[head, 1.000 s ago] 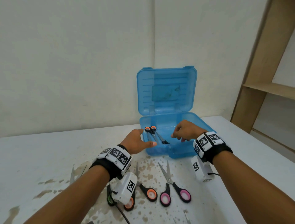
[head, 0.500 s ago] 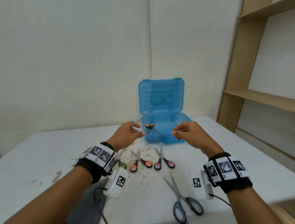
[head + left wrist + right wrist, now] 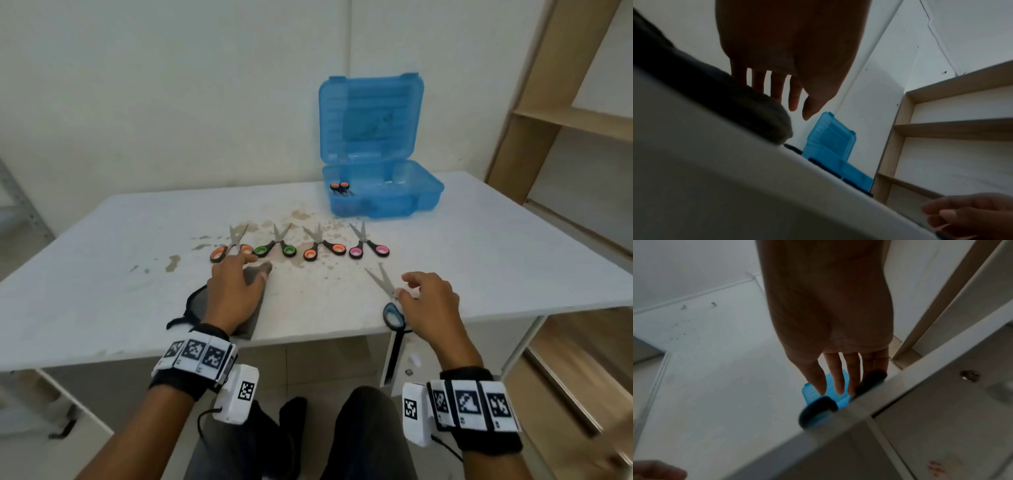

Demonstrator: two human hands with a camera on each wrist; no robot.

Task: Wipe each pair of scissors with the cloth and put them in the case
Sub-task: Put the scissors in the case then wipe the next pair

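Observation:
The blue case [image 3: 383, 195] stands open at the back right of the table, with one orange-handled pair of scissors [image 3: 340, 188] lying inside. Four pairs lie in a row mid-table: orange [image 3: 230, 248], green [image 3: 275, 245], orange [image 3: 323, 246] and pink [image 3: 368, 245]. A blue-handled pair [image 3: 390, 301] lies by the front edge. My right hand [image 3: 421, 291] reaches over it with relaxed fingers touching near the pivot. My left hand [image 3: 239, 284] rests flat, fingers straight, on the dark grey cloth [image 3: 197, 301]. The left wrist view shows those fingers [image 3: 777, 91] stretched over the cloth [image 3: 735, 105].
The white table [image 3: 102, 274] carries brown stains around the row of scissors. A wooden shelf unit [image 3: 565, 120] stands to the right. The blue handle [image 3: 818, 408] overhangs the table's front edge. My knees are under the table.
Both hands have drawn back from the case to the table's front edge. The orange-handled pair stays in the case. My left hand came down on the cloth, my right on the blue-handled pair.

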